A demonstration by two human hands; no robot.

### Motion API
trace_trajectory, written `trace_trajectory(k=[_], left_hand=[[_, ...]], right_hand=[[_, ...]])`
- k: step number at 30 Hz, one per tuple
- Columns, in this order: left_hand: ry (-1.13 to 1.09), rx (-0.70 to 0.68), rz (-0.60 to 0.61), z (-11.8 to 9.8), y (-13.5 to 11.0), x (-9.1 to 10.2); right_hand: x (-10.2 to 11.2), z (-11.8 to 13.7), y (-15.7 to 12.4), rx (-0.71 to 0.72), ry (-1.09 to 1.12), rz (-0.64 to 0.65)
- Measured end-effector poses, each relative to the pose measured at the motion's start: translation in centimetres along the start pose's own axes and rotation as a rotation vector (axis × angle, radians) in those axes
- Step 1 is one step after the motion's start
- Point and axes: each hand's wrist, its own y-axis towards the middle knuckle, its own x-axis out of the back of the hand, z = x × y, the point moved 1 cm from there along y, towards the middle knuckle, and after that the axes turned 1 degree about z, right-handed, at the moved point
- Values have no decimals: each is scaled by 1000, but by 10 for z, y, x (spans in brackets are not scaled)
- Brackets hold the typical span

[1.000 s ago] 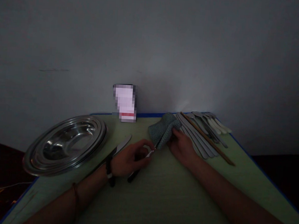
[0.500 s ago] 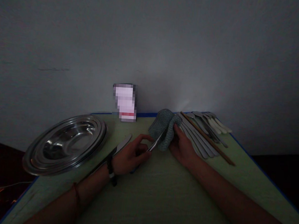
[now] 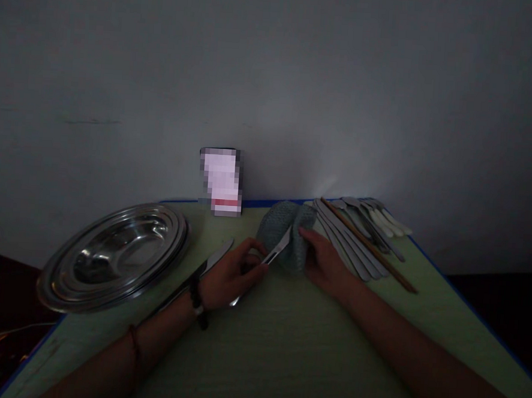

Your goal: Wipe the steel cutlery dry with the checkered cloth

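Observation:
My left hand is closed in a pinch around a shiny metal table knife, held at a slant with one end up toward the right. Its other end shows below my palm. In my right hand a grey-green textured cloth is gripped, folded up beside the knife's upper part. Whether the cloth touches the metal there I cannot tell. Another knife lies on the table to the left, partly covered by my left wrist.
Stacked steel plates or basins stand at the left. A lit phone leans on the wall. To the right lie several flat metal knives, brown chopsticks and spoons with pale handles. The green table has blue edges.
The cloth has slid off the knife's upper part and shifted slightly left and down with my right hand. More of the knife now shows, at both ends.

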Motion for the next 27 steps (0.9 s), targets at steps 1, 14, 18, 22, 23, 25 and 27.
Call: trace_trajectory(k=[1,14,18,22,23,25,27], left_hand=[[27,-2,5,0,0,0],[525,-123,208,-13,-6,-2],[582,-128,140,-11,-6,-4],[542,-94,113,-10,-6,-4],[539,-86,113,-10,-6,-4],[537,-78,109,-10,-6,-4],[532,-78,103,-10,-6,-5]], right_hand=[[0,-1,0,31,-28,-14],[-2,-3,-1,192,8,-144],[0,-2,1,190,-32,-162],[2,-3,2,177,-94,-169],[3,-4,2,161,-111,-168],[3,-4,1,131,-140,-148],[3,-4,0,112,-151,-126]])
